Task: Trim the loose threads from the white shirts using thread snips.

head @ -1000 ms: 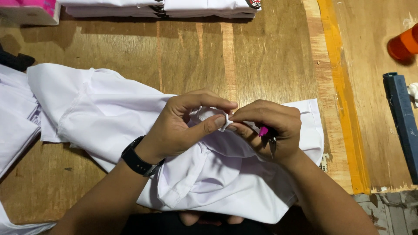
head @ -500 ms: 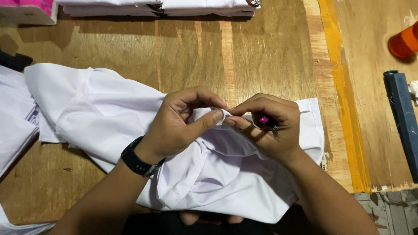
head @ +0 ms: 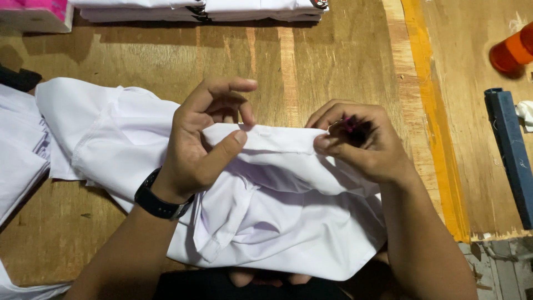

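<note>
A white shirt lies bunched on the wooden table in front of me. My left hand, with a black watch on its wrist, pinches a folded edge of the shirt between thumb and fingers. My right hand pinches the same edge further right. Tucked in my right palm is a small dark tool with a pink tip. The stretch of fabric between my hands is pulled straight, and a small white button shows on it.
Folded white garments are stacked along the far edge, with a pink box at the far left. More white cloth lies at the left. An orange spool and a dark blue bar sit at the right, beyond a yellow stripe.
My hands have moved apart along the shirt edge, stretching it flat between them. The hands and fabric rose slightly toward the far side.
</note>
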